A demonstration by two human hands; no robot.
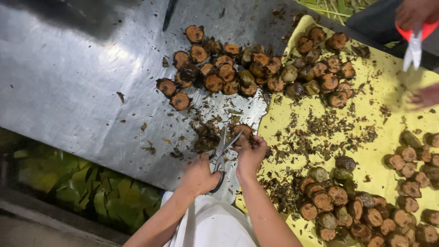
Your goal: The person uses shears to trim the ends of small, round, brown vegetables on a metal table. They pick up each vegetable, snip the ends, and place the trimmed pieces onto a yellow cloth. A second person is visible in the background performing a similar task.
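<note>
Left hand [200,176]: closed around the dark handles of a pair of scissors [220,153], whose blades are held parted and pointed up toward the far right. Right hand [250,153]: fingers pinched on a small brown round nut [243,131], held at the blade tips just above the table [68,91], which is covered in dull metal sheet.

Trimmed scraps [206,137]: scattered under and around both hands. Far pile of nuts [219,71]: heaped on the metal sheet beyond the hands, reaching onto the yellow sheet [375,151] laid over the right part of the table. Near-right pile of nuts [356,210]: massed on the yellow sheet, right of the right forearm. Green leaves [91,187]: seen below the table edge at near left. Another person's hand [414,16]: seen at far right, with red-handled scissors [415,43].
</note>
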